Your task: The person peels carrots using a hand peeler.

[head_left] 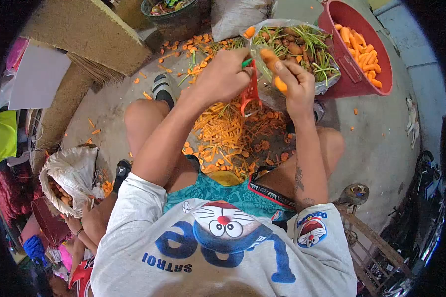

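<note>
My left hand (223, 74) is closed around a tool with a green part and a red part (250, 91), held over the floor between my legs. In my right hand (297, 86) is a carrot (271, 60), partly peeled, its lower end bright orange and its upper part browner. The two hands are a little apart. Just beyond them lies a clear plastic bag (334, 81) full of unpeeled carrots with green stems. Orange peelings and slices (223, 131) cover the floor below my hands.
A red tub (354, 84) with peeled carrots stands at upper right. A dark bucket (176, 29) and white sack (240, 20) are at the top. At left, another person's arm (91, 222) is beside an open sack (77, 171). A metal frame (376, 237) stands lower right.
</note>
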`<state>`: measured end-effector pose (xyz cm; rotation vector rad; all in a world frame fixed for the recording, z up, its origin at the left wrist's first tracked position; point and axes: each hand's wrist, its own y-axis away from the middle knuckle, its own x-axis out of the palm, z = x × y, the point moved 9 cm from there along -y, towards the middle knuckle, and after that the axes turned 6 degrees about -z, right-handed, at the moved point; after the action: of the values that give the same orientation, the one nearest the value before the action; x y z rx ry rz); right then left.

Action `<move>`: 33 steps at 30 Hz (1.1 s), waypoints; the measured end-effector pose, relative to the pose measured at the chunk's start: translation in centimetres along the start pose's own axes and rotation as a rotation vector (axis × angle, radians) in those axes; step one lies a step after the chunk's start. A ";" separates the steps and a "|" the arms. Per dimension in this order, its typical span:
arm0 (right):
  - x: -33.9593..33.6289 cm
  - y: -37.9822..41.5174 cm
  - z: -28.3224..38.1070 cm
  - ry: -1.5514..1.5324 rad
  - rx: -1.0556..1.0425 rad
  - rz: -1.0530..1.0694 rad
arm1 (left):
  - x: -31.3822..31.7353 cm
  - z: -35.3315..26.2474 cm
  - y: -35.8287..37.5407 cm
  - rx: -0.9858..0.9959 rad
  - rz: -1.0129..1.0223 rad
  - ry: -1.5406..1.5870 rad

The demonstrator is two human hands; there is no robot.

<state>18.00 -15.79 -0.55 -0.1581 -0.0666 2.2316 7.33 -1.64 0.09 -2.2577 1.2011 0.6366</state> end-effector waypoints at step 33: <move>-0.9 0.1 0.3 -0.120 -0.034 -0.117 | 8.1 -1.2 3.1 -0.011 0.536 0.359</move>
<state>18.41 -16.52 -0.21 -0.0377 -0.1746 2.1221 8.97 -8.89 -4.57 -2.1163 2.0165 0.4273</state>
